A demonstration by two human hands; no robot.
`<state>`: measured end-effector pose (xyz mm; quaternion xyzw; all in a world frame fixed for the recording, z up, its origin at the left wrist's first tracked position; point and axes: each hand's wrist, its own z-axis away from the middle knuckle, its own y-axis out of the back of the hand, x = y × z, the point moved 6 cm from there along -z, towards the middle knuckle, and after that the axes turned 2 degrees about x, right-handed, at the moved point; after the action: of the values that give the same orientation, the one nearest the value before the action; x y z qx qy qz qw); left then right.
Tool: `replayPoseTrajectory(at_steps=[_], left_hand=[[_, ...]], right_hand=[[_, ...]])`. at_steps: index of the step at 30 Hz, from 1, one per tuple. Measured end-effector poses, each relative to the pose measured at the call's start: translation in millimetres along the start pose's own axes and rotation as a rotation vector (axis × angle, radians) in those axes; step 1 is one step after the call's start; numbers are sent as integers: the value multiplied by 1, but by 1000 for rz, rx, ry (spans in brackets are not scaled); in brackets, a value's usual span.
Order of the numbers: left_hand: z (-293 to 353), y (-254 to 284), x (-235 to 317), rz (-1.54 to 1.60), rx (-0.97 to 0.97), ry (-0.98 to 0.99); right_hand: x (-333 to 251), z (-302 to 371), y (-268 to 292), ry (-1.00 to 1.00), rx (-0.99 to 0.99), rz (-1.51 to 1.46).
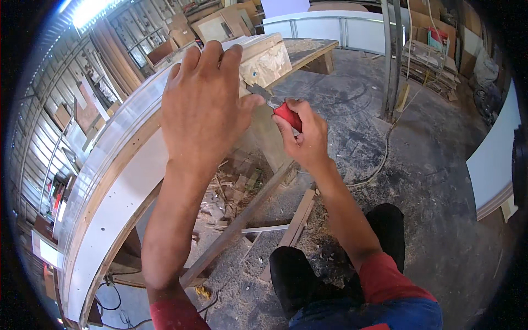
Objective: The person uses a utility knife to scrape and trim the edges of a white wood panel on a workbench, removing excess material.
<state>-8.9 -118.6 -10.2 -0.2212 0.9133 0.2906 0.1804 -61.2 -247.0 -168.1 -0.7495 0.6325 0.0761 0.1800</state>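
My right hand (pixel 308 132) grips the red handle (pixel 287 116) of a small scraper. Its flat grey blade (pixel 259 91) points up and left, against or very near the end of a long workpiece with a white face (pixel 118 206) and wooden edges. That end has a pale, patchy surface (pixel 269 65). My left hand (pixel 206 104) lies over the workpiece's top edge, fingers stretched out and a little apart. Its thumb reaches toward the blade tip. The hand hides part of the workpiece, and whether the blade touches the surface is hard to tell.
A wooden bar (pixel 236 228) slants beneath the workpiece. Wood strips (pixel 297 220) and scraps lie on the dusty floor by my legs. A cable (pixel 379 170) runs past a metal post (pixel 391 66). Stacked boards (pixel 432 66) stand behind, and a white panel (pixel 492 168) is at right.
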Motion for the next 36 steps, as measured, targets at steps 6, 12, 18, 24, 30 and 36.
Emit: replayPoseTrajectory(at_steps=[6,12,18,24,30,36], left_hand=[[1,-6,-4,-4,66,63],[3,-1,-3,28,99,-1],[7,5,-15,380,210,91],[1,18,-31,721,217,265],[1,3,-16,196,-7,76],[-1,3,-38,373,-38,170]], right_hand=[[-13,-40,20,138,140,260],[-26,-108,97,114,612,-230],[-12,-65,99,-214,378,-149],[-13,-13,92,-494,28,-17],[-38,2,98,-520,-41,-14],[-49,29,79,-603,-191,-90]])
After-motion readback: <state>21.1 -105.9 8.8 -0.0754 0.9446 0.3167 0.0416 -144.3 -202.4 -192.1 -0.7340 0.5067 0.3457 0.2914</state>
